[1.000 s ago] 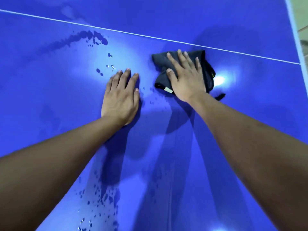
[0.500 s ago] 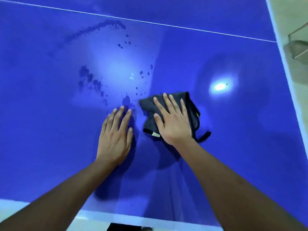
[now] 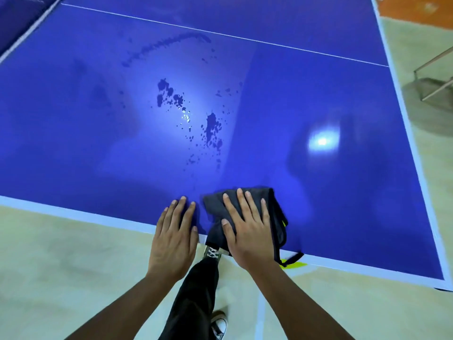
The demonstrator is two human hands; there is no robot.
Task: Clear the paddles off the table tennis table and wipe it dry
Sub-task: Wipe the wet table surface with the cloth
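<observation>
1. No words, numbers or brand marks can be read anywhere in view.
2. The dark cloth (image 3: 275,212) has a small yellow-green patch (image 3: 284,223) at its right edge. It is too small to tell whether it bears any lettering.

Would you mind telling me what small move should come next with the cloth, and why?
Probably slide the cloth forward and slightly left, pressed flat under the right hand. It sits at the near edge of the table, while dark water patches lie farther in, beyond the fingertips, not yet wiped.
</observation>
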